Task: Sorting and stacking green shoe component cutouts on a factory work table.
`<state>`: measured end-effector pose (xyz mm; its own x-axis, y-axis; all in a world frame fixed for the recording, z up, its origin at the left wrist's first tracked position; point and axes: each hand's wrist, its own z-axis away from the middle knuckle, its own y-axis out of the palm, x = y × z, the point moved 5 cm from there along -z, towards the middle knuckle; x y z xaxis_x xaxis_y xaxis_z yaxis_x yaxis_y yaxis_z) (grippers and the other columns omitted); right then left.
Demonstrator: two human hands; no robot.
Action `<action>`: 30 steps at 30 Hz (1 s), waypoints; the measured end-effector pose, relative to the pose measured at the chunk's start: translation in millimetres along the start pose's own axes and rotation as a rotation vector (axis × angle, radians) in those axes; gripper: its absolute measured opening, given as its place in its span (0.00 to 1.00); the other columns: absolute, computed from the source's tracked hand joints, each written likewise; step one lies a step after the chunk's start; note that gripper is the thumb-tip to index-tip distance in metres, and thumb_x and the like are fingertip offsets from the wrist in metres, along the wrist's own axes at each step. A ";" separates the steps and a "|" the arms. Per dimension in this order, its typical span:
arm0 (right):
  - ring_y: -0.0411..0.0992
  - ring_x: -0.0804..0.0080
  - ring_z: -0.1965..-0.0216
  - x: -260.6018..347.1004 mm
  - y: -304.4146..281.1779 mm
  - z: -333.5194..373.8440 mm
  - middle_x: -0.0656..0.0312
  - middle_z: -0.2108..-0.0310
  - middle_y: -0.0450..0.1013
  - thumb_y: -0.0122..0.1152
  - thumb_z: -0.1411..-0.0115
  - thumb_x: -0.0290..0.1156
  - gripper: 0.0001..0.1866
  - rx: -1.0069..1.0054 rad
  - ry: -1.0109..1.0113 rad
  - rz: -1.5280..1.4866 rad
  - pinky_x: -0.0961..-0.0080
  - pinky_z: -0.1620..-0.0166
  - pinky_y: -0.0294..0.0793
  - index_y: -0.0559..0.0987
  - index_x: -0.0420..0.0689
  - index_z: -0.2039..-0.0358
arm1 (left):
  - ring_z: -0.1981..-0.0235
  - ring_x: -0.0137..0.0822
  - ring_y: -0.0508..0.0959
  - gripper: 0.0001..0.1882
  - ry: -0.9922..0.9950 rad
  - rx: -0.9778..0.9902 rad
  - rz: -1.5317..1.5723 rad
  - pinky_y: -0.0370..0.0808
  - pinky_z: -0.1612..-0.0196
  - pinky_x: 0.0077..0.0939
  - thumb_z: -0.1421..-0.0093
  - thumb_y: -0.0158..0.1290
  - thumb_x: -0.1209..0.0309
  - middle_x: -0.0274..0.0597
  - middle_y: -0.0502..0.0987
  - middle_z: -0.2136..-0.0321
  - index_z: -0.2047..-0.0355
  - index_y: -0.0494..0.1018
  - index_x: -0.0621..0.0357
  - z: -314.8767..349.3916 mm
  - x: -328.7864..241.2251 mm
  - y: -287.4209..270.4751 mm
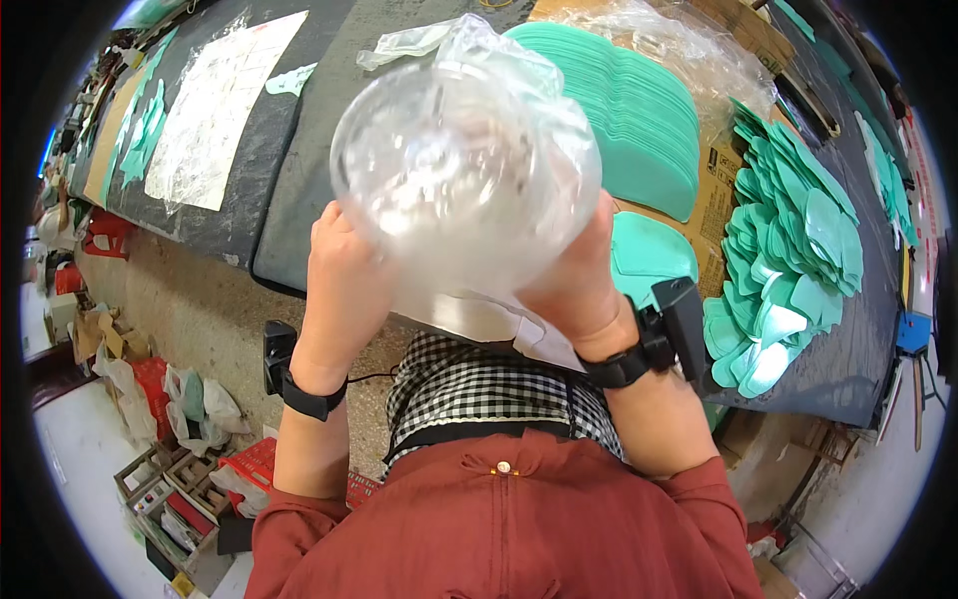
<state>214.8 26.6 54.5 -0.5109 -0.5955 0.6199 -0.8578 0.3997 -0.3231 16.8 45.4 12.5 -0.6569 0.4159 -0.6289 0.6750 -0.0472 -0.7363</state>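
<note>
A large clear plastic bag (459, 170), puffed out round and smeared by motion, is held up in front of me above the table edge. My left hand (344, 260) is closed on the bag's left side, and my right hand (579, 285) grips its lower right side. Most of the fingers are hidden behind the plastic. Just beyond my right hand lies a small stack of mint-green foam insole-shaped pieces (654, 250). Behind it stretches a long, neat row of the same green pieces (624, 110).
A loose heap of green pieces (788, 240) lies on the dark table at right, beside cardboard (716, 215). Crumpled clear plastic (689, 50) sits at the back. A white sheet (225, 110) covers part of the left table. Red baskets (249, 464) stand on the floor, lower left.
</note>
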 end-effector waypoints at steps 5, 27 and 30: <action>0.80 0.74 0.67 -24.9 -34.5 -15.5 0.57 0.66 0.82 0.73 0.50 0.23 0.11 -0.047 0.396 -0.270 0.76 0.63 0.80 0.84 0.37 0.65 | 0.57 0.42 0.76 0.07 -0.027 -0.024 -0.136 0.72 0.52 0.33 0.44 0.58 0.77 0.41 0.80 0.62 0.64 0.81 0.61 9.5 11.1 -17.9; 0.79 0.66 0.64 1.3 -92.5 33.4 0.53 0.63 0.80 0.73 0.52 0.27 0.22 0.062 0.023 0.210 0.69 0.59 0.78 0.79 0.36 0.56 | 0.62 0.48 0.74 0.11 0.241 0.118 -0.033 0.71 0.57 0.38 0.47 0.56 0.73 0.44 0.77 0.65 0.63 0.79 0.58 -35.1 -45.6 46.6; 0.78 0.68 0.58 -33.7 -153.8 57.1 0.55 0.55 0.79 0.76 0.51 0.26 0.26 -0.165 0.427 0.078 0.71 0.54 0.78 0.78 0.36 0.52 | 0.64 0.41 0.73 0.16 0.174 0.230 -0.140 0.70 0.57 0.34 0.45 0.61 0.67 0.41 0.76 0.65 0.56 0.78 0.57 -39.2 -43.3 58.8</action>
<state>360.8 -54.6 42.5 -0.4754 -0.2331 0.8483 -0.7800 0.5577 -0.2839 98.1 60.3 6.2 -0.6576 0.5809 -0.4797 0.4755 -0.1738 -0.8624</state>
